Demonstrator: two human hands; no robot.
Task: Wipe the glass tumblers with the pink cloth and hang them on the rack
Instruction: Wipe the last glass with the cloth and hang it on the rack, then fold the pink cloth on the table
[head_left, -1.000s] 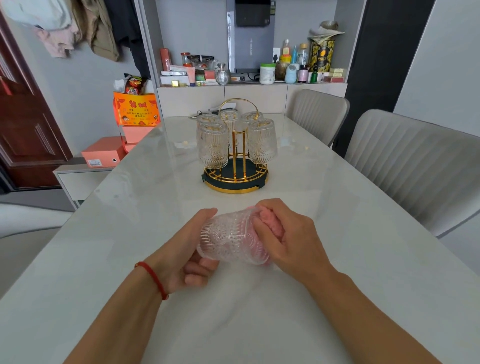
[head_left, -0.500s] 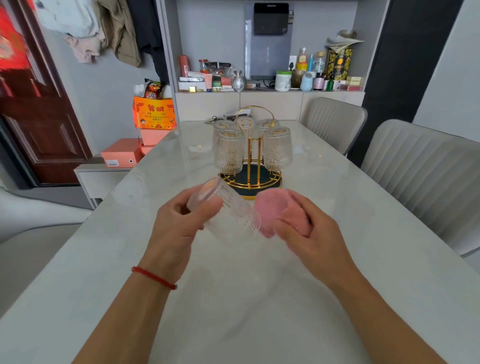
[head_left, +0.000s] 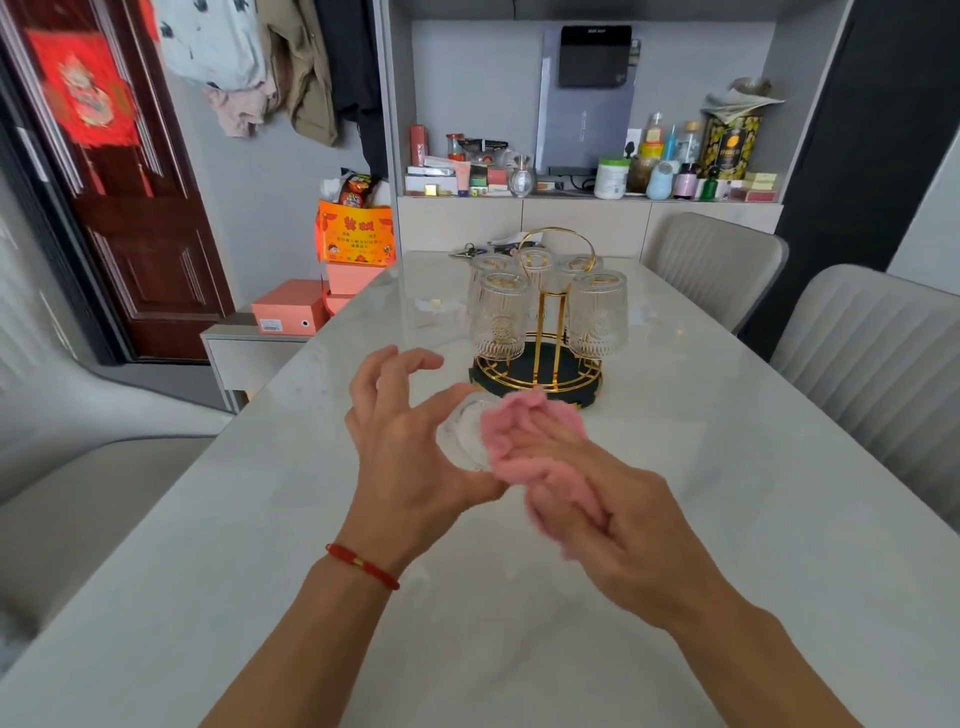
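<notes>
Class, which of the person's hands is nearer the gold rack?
Right. The right hand, holding the pink cloth, lies just before the rack; the left hand is farther left.

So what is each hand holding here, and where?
The right hand holds the pink cloth against the glass tumbler. The left hand braces the tumbler's side with thumb and palm, fingers spread.

Just beyond the right hand (head_left: 613, 525) the rack (head_left: 540, 374) of hung tumblers (head_left: 597, 314) blocks; bench (head_left: 727, 519) lies open rightward.
</notes>
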